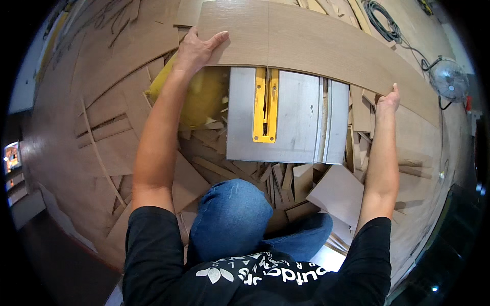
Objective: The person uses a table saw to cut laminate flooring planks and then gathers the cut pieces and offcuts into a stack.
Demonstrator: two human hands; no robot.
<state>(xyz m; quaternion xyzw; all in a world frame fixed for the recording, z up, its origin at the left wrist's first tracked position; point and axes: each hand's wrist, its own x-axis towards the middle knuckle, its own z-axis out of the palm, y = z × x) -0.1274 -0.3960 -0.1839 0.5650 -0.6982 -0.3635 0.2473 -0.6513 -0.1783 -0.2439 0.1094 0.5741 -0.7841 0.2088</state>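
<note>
A long pale wood-look board (326, 43) lies crosswise over the far part of a metal table saw top (296, 122). A thin line runs across the board, roughly in line with the slot of the yellow blade insert (273, 112). My left hand (199, 51) grips the board toward its left end, thumb on the upper face. Farther along, my right hand (388, 99) holds the near edge on the right, thumb raised. Left of the saw is a yellow, translucent object (199, 97), partly behind my left forearm; I cannot make out what it is.
Loose board offcuts (286, 178) lie heaped around the saw and my bent, jean-clad legs (227, 219). Larger sheets (112, 76) spread to the left. A coiled cable (383, 23) and a floor fan (448, 79) are at the far right.
</note>
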